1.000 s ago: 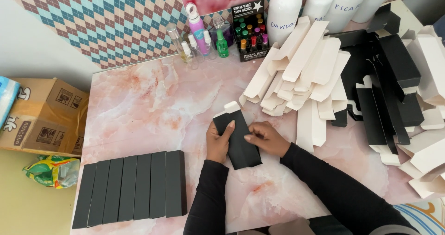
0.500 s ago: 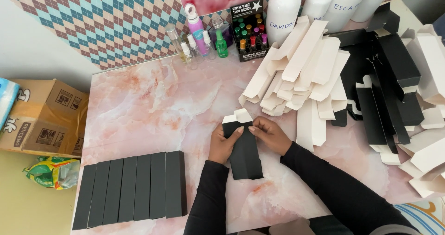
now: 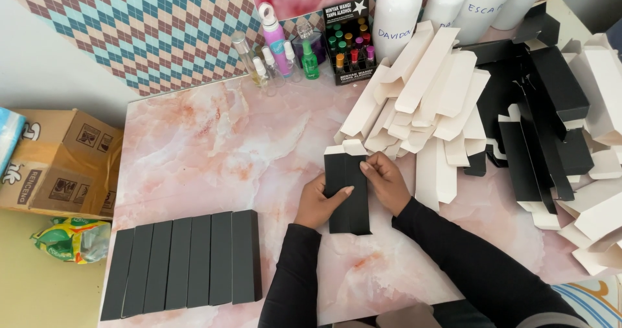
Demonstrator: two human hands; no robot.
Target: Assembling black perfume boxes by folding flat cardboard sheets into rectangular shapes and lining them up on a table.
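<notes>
Black carton sleeve [image 3: 348, 192], standing lengthwise on the marble bench [image 3: 214, 147] with its pale end flaps up, is gripped by both hands, left hand [image 3: 319, 202] and right hand [image 3: 384, 182] pinching its sides, finished black boxes [image 3: 184, 263] lined nearby, flat blanks [image 3: 421, 88] heaped beyond.

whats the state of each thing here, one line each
black carton: upright in both hands, top flaps open
left hand: gripping the carton's left edge
right hand: gripping its right side, fingers on the front
finished boxes: closed, lying side by side in a row
flat cartons: unfolded, heaped white side up
black flats: unfolded, piled loosely
cardboard box: open, on its side
pink bottle: upright, capped
</notes>
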